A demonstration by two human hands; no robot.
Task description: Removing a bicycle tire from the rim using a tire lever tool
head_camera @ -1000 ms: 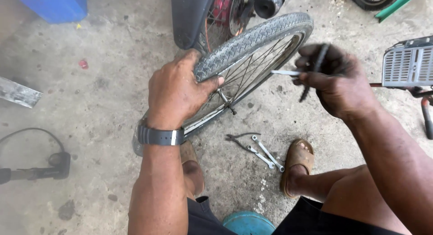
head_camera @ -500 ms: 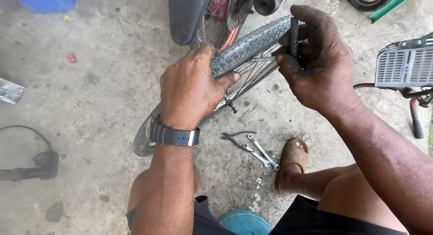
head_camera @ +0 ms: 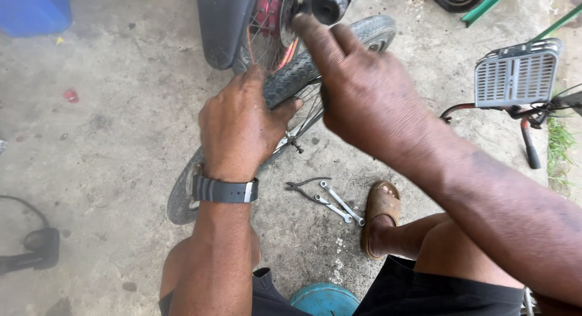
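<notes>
The bicycle tyre [head_camera: 285,79] sits on its wheel, leaning on the concrete floor [head_camera: 109,140]. Left hand [head_camera: 239,128] clamps the tread; right hand [head_camera: 364,91] presses the sidewall, grasp hidden. Step appears to be tyre seating. Pliers [head_camera: 303,187] and spanners [head_camera: 339,205] lie near.

Bright, even daylight across the grey concrete floor [head_camera: 109,146]; soft, with no hard-edged shadows. Only a faint darkening beneath the black rubber bicycle tyre [head_camera: 182,201] and around the brown sandal [head_camera: 379,216]. Mild sheen on the silver spanners [head_camera: 339,204], no real glare. Slightly washed out toward the upper right, near the grey slotted plastic basket [head_camera: 515,73]. Slight motion smear on the right hand [head_camera: 370,97], close to the lens and soft; left hand [head_camera: 239,128] sharper. Wide-angle bending at the edges.
</notes>
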